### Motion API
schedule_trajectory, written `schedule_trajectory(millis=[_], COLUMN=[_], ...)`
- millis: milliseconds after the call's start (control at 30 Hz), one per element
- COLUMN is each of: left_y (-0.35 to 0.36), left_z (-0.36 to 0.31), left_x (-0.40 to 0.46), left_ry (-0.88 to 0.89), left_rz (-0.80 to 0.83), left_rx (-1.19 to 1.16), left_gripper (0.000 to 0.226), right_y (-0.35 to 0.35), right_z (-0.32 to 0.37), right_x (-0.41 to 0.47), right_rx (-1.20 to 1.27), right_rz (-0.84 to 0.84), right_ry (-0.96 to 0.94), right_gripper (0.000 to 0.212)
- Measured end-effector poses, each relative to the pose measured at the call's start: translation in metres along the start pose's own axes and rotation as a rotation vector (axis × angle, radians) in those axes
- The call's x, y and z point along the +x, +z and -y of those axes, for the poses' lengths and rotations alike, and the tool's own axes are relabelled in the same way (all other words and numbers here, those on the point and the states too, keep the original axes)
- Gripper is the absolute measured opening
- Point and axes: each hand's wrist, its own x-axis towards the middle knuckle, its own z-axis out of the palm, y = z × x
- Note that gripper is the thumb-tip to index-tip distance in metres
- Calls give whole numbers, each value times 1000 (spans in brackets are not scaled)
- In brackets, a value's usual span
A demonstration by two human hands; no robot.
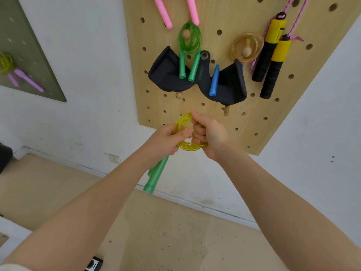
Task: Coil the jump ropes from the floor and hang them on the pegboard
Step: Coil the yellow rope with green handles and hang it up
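Note:
Both hands hold a coiled yellow jump rope (184,122) just below the wooden pegboard (244,118). My left hand (166,140) pinches the coil's left side, and my right hand (210,134) grips its right side with fingers through the loop. The rope's green handles (156,176) dangle beneath my left hand. A bare wooden peg (226,111) sticks out just above and right of my right hand, and another bare peg (178,94) sits higher to the left.
On the pegboard hang a green rope (189,44), an amber coil (247,46), yellow-and-black handles (272,55), pink handles (163,12), a blue handle (214,80) and a black pouch (168,75). A green board (29,55) at left holds a purple-handled rope. Tan floor lies below.

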Motion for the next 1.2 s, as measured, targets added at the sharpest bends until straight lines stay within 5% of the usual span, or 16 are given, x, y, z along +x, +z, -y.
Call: schedule_trajectory(millis=[100,200,433,667,800,967,1200], left_y=[1,2,-2,-12,-6,-12,-50], left_z=[0,-4,3,-10,-15,-18,-5], left_x=[0,-5,-7,9,15,18,22], left_ry=[37,45,98,6,69,136,184], left_rz=[-66,69,6,52,-118,-234,-552], left_rx=[-19,-156,70,-60,-45,76,139], left_gripper=[21,26,32,22,22,23,23], right_y=[1,-4,-3,1,1,-11,31], right_z=[2,9,4,9,10,16,5], right_x=[-1,-1,0,7,9,13,30], right_rx=[-7,-22,23,-272,-417,-287,-246], right_rz=[30,29,15,40,57,72,236], right_ry=[-1,-2,21,-99,-166,-125,-114], right_gripper=[33,32,34,24,25,6,29])
